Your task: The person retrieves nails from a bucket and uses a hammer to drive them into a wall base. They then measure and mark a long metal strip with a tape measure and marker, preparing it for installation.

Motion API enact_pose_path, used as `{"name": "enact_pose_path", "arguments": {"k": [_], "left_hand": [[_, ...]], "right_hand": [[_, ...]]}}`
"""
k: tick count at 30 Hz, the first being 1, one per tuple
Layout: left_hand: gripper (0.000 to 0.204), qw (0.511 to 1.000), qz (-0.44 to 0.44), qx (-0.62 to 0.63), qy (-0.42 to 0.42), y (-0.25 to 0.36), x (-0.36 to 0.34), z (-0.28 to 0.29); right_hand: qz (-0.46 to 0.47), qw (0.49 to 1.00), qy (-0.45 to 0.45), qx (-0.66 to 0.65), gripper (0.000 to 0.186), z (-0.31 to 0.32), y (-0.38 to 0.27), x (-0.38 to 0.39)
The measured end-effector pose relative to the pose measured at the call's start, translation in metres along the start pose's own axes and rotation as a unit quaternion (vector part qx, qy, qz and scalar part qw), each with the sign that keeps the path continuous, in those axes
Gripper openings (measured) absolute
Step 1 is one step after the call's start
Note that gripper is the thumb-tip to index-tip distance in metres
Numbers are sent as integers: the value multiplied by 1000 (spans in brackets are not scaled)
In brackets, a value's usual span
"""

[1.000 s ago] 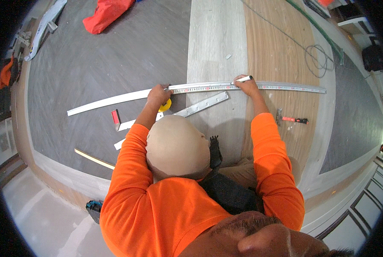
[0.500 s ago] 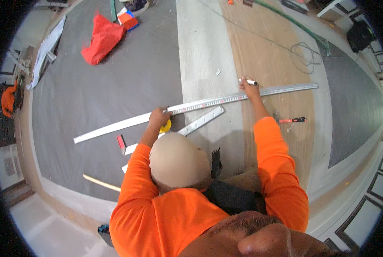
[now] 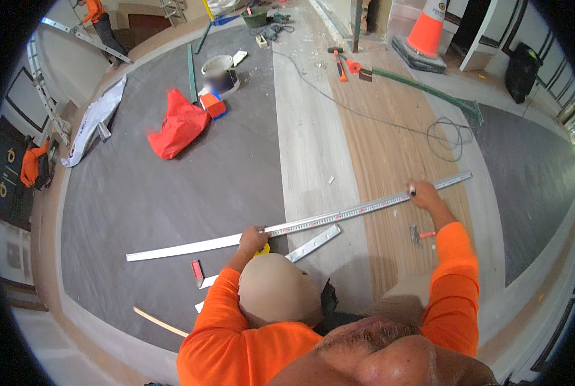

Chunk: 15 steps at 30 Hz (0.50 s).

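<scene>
A long silver straightedge (image 3: pixel 184 248) lies across the floor in front of me, with a marked tape blade (image 3: pixel 339 217) stretched along its right part. My left hand (image 3: pixel 254 239) is closed at the middle of the straightedge. Beside its fingers shows the yellow case of a tape measure (image 3: pixel 265 248), partly hidden by the hand and my knee. My right hand (image 3: pixel 424 194) is closed around a marker (image 3: pixel 413 191), close to the right part of the straightedge; only the marker's dark end shows. A shorter metal bar (image 3: pixel 319 243) lies nearer my knee, partly covered.
A hammer (image 3: pixel 416 235) lies by my right forearm, and a small red-handled tool (image 3: pixel 196 269) left of my knee. Farther off are a red bag (image 3: pixel 178 125), a bucket (image 3: pixel 220 74), a looped cable (image 3: pixel 451 138) and a traffic cone (image 3: pixel 427 32). Two people in orange work at the left.
My right hand has moved right along the straightedge with the marker. My left hand stays at the same part of it. The view has tilted up, showing more of the far floor.
</scene>
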<state>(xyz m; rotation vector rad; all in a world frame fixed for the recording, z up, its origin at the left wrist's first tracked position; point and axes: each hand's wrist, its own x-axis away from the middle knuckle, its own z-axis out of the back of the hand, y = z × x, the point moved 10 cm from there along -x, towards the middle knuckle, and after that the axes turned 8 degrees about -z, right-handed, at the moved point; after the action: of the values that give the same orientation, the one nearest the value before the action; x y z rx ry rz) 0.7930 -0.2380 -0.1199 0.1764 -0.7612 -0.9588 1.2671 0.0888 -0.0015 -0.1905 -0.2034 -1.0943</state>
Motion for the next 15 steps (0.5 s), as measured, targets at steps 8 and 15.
{"name": "enact_pose_path", "arguments": {"k": [8, 15], "left_hand": [[47, 1000, 5, -13, 26, -16, -7, -8], [45, 999, 11, 11, 36, 4, 9, 2]], "right_hand": [[29, 999, 4, 18, 25, -15, 19, 9], [52, 998, 25, -18, 26, 4, -16, 3]]}}
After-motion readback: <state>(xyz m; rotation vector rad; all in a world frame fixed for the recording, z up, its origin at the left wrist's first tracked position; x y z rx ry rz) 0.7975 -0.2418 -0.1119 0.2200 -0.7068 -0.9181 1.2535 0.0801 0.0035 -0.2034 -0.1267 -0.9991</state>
